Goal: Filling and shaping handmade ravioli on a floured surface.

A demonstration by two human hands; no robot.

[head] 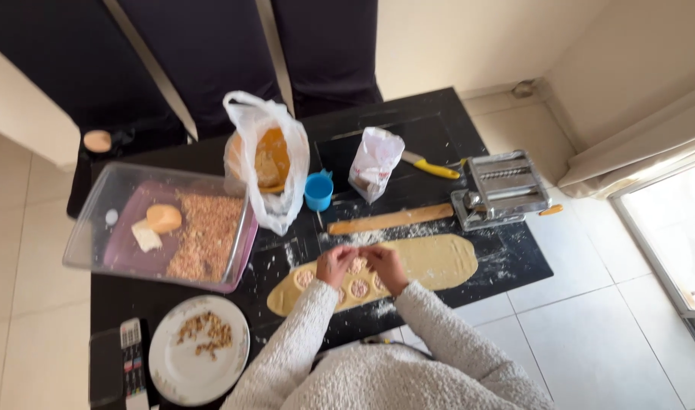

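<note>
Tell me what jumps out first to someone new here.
The long dough sheet across the black table, with both hands, left hand and right hand, pinching at filling mounds on it. Behind it stand a metal pasta machine at right and a clear tray of chopped filling at left.

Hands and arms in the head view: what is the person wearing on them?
Both arms are covered to the wrist by long sleeves of a fuzzy, light grey-white knit. The left hand and right hand are bare: no gloves show, and any rings are too small to tell.
</note>
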